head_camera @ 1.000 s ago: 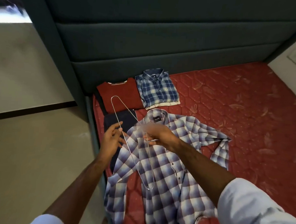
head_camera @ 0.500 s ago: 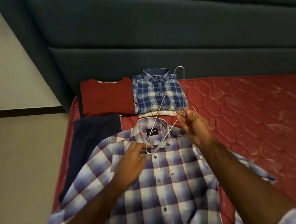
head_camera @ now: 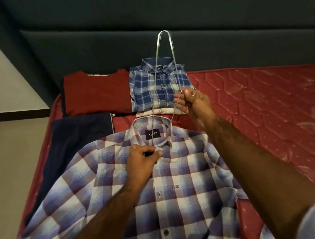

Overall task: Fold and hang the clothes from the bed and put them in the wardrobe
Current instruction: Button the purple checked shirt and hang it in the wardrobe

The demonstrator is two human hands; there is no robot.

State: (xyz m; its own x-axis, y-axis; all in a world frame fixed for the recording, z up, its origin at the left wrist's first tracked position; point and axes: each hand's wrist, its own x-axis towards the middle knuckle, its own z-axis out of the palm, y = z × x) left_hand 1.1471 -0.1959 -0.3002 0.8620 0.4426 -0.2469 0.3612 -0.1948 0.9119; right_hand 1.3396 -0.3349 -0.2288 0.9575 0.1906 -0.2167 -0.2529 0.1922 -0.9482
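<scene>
The bed (head_camera: pixel 263 110), its red quilted mattress butted against a dark padded headboard (head_camera: pixel 121 26) at twelve o'clock, fills most of the view. Spread flat on it from the centre down to six o'clock lies the checked shirt (head_camera: pixel 176 202), buttoned, collar toward twelve. At nine o'clock of it a dark navy garment (head_camera: pixel 69 151) lies along the mattress edge. A folded red top (head_camera: pixel 96 94) sits at eleven o'clock, and just beside it, toward twelve, a folded blue plaid shirt (head_camera: pixel 154 90) rests on a pale folded piece. The wire hanger (head_camera: pixel 156 79) stands upright over the collar, one end up before the headboard. The right hand (head_camera: pixel 192 103) is curled round its hook, at one o'clock. The left hand (head_camera: pixel 141 160) pinches the hanger's lower end at the collar opening.
</scene>
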